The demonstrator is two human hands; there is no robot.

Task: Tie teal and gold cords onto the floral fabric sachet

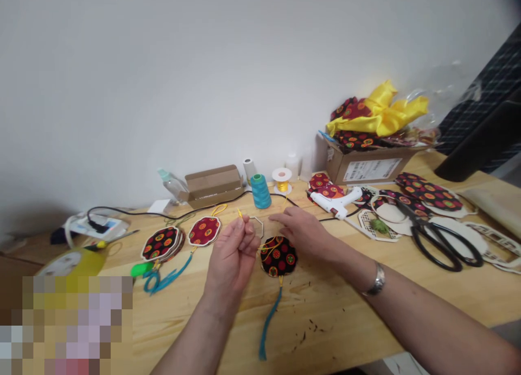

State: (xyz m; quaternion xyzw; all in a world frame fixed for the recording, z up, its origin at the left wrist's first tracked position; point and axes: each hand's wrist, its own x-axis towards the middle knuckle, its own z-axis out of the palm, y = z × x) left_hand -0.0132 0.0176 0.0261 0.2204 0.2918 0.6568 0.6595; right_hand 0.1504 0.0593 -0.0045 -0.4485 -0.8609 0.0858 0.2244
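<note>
My left hand is closed in a pinch, with the tip of a yellow cord sticking up from its fingers. My right hand reaches in from the right, index finger stretched out toward the left hand; the thumb side is partly hidden. Just below both hands lies a black patterned fabric pendant with yellow cord at its top and a teal tassel hanging toward me. Behind the left hand shows a small pale octagonal frame.
At left lie a red pendant and a stack of patterned pieces. Behind stand a teal thread cone and a yellow cord spool. To the right are a white glue gun, black-handled scissors and a cardboard box.
</note>
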